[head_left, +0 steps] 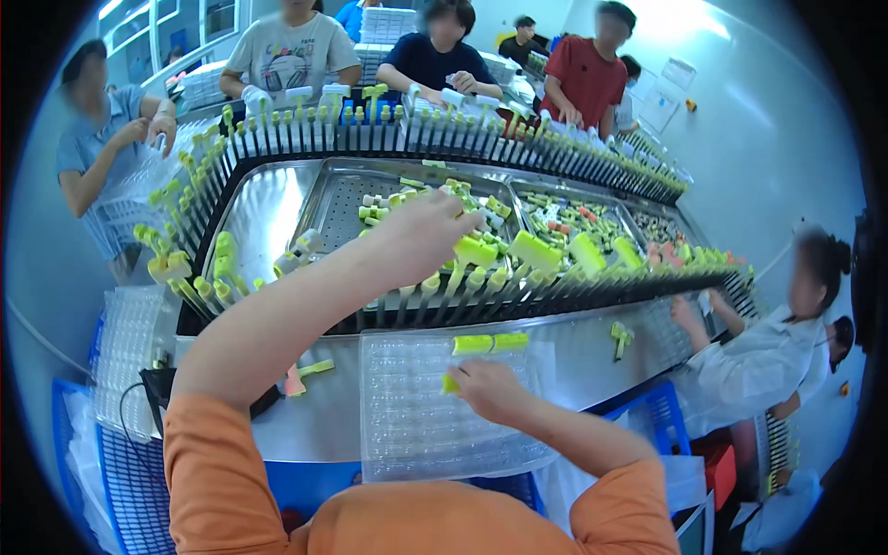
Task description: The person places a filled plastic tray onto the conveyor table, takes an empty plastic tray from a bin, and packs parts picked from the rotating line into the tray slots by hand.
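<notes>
My left hand (425, 236) reaches across the near peg rack toward a pile of small yellow-green and white plastic parts (407, 199) in a metal tray. Its fingers are curled together, and what they hold, if anything, is hidden. Just under the fingertips, a yellow-green T-shaped head (475, 251) sits on the rack. Lower down, my right hand (490, 387) pinches a small yellow-green plastic piece (450, 382) over a clear blister tray (407, 425). Two yellow-green pieces (490, 344) lie end to end in that tray's far row.
Black peg racks (347, 319) carrying yellow-green parts surround the perforated metal tray (319, 222). Loose parts (620, 340) lie on the steel table to the right, and pink and green ones (296, 379) to the left. Stacked clear trays (134, 342) stand at far left. Several co-workers work around the table.
</notes>
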`<state>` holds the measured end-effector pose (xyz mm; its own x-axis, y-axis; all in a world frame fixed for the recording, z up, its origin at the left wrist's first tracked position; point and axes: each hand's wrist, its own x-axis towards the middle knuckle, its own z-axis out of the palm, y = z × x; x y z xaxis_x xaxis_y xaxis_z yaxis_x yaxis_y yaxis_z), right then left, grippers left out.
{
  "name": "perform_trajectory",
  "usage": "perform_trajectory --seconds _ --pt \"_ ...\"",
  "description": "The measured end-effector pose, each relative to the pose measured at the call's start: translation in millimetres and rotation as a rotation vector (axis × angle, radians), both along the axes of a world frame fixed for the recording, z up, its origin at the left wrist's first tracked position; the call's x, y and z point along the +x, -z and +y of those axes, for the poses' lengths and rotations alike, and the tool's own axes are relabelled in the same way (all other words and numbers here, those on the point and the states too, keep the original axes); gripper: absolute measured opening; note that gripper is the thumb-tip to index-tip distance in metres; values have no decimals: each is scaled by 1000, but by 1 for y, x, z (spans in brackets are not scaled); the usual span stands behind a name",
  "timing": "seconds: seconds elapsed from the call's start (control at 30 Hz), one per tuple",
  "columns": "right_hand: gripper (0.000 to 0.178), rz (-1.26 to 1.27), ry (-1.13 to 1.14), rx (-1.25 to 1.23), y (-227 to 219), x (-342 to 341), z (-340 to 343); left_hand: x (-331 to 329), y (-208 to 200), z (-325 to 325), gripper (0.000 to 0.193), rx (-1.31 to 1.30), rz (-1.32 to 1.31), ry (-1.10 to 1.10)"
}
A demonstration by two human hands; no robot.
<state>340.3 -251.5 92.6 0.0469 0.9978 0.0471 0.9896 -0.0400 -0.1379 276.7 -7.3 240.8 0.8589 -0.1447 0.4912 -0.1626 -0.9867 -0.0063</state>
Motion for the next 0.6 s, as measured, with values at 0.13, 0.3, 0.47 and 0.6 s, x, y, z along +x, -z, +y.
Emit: perform_trajectory --seconds 0.13,0.3,0.47,0.6 --pt "34 77 12 332 4 26 -14 22 14 2 47 129 239 -19" --pt "37 -628 -179 407 -134 58 44 -9 -4 12 53 -32 525 -145" --pt "32 -693 -385 194 -164 94 111 -31 -18 41 30 11 775 -246" --pt "30 187 361 -463 -177 49 176 -59 6 77 32 262 429 -135"
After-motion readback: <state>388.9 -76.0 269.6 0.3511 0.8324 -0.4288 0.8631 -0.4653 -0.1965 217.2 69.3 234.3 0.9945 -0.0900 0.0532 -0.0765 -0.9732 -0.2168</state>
